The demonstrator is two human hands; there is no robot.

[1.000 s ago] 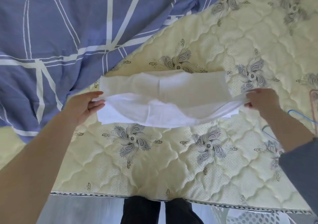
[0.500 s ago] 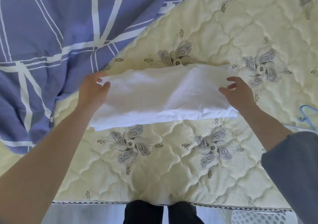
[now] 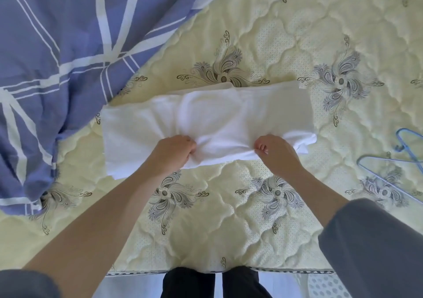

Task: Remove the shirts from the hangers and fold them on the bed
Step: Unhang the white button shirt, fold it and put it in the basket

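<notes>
A white shirt (image 3: pixel 212 116) lies folded into a long flat band across the pale yellow quilted mattress (image 3: pixel 229 217). My left hand (image 3: pixel 174 151) pinches the band's near edge left of its middle. My right hand (image 3: pixel 274 152) pinches the same edge a little to the right, and the cloth bunches between the two grips. Two empty blue hangers (image 3: pixel 398 158) lie on the mattress at the right edge of view, apart from the shirt.
A blue duvet with white stripes (image 3: pixel 57 57) is heaped over the mattress's left and far side, close to the shirt's left end. The mattress's near edge (image 3: pixel 142 272) runs along the bottom, with my legs just below it.
The shirt's near half has been laid over its far half, leaving a narrower band. Both hands left the band's ends and moved inward to grip its near edge at the middle.
</notes>
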